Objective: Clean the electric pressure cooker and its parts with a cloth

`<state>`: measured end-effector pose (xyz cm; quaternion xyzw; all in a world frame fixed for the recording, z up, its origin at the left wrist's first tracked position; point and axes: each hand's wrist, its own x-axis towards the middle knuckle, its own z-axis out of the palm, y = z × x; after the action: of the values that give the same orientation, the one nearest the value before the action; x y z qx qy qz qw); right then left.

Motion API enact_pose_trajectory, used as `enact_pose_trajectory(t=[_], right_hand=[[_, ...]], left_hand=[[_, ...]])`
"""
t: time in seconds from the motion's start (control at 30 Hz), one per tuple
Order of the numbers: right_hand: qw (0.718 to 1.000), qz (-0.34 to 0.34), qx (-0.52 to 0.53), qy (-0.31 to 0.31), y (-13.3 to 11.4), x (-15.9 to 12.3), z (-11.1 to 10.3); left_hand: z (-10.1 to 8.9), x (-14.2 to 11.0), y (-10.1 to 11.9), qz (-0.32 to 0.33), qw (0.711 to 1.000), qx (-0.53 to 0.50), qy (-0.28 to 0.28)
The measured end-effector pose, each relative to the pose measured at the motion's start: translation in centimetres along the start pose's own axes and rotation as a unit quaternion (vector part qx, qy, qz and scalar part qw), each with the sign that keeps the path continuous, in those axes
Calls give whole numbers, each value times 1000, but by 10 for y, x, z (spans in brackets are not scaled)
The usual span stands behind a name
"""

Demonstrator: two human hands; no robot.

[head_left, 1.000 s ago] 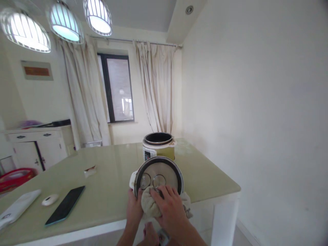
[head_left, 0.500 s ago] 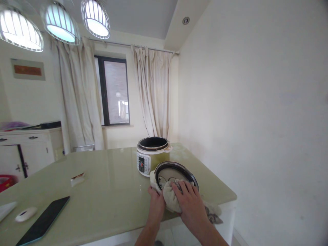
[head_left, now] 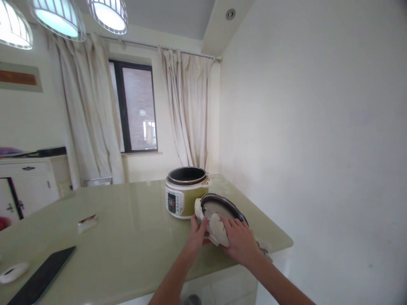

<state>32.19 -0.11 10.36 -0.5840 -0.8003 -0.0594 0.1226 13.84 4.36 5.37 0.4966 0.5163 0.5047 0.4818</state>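
Observation:
A round pressure cooker lid [head_left: 219, 207], its dark-rimmed underside facing me, is held tilted above the table's near right part. My left hand [head_left: 197, 232] is closed on the lid's left lower edge. In my right hand [head_left: 238, 237] is a bunched pale cloth [head_left: 217, 230], pressed against the lid's lower rim; the cloth's loose end hangs past my wrist on the right. Just behind the lid stands the lidless electric pressure cooker [head_left: 174, 202], white and gold with a button panel on its front and a dark inside.
On the green glossy table [head_left: 127, 228] lie a dark flat tablet-like slab [head_left: 43, 275], a white mouse-like object [head_left: 14, 272] and a small packet [head_left: 87, 223]. A white wall [head_left: 302, 127] rises along the right side. Pendant lamps [head_left: 110, 15] hang at upper left.
The lid has risen slightly, moved right and tipped further. My right hand and the cloth have shifted on the lid's rim. The camera view has turned a little to the right.

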Motion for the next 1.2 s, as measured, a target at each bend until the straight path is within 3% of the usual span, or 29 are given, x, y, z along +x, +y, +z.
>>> enact_pose_trajectory(t=[0.07, 0.13, 0.2, 0.27, 0.3, 0.37, 0.43, 0.5, 0.6, 0.73, 0.87, 1.03, 1.2], right_hand=[[1000, 18, 5, -18, 8, 7, 2], [999, 28, 11, -20, 18, 14, 3], [999, 29, 15, -18, 29, 22, 4], [999, 28, 24, -25, 41, 31, 5], [999, 28, 32, -29, 49, 36, 7], [997, 33, 53, -33, 64, 45, 12], [996, 38, 72, -32, 78, 54, 18], [996, 35, 80, -31, 90, 63, 26], [996, 32, 77, -35, 101, 80, 36], [995, 44, 84, -35, 107, 109, 45], [993, 61, 91, -38, 107, 147, 48], [991, 96, 83, -35, 99, 194, 51], [991, 111, 65, -28, 85, 218, 55]], left_hand=[[-14, 6, -8, 84, 990, 109, 16], [-32, 15, -20, 191, 947, 249, 74], [-51, 25, -34, 307, 855, 407, 99], [-71, 35, -48, 414, 727, 543, 75], [-80, 40, -53, 444, 683, 577, 60], [-96, 48, -59, 469, 639, 608, 42], [-107, 53, -61, 456, 641, 616, 34], [-110, 54, -60, 424, 666, 613, 23], [-107, 52, -60, 366, 713, 597, 37], [-103, 51, -68, 313, 748, 581, 65], [-106, 54, -74, 269, 770, 573, 76], [-112, 55, -72, 246, 793, 557, 26], [-112, 53, -65, 236, 809, 537, 23]])
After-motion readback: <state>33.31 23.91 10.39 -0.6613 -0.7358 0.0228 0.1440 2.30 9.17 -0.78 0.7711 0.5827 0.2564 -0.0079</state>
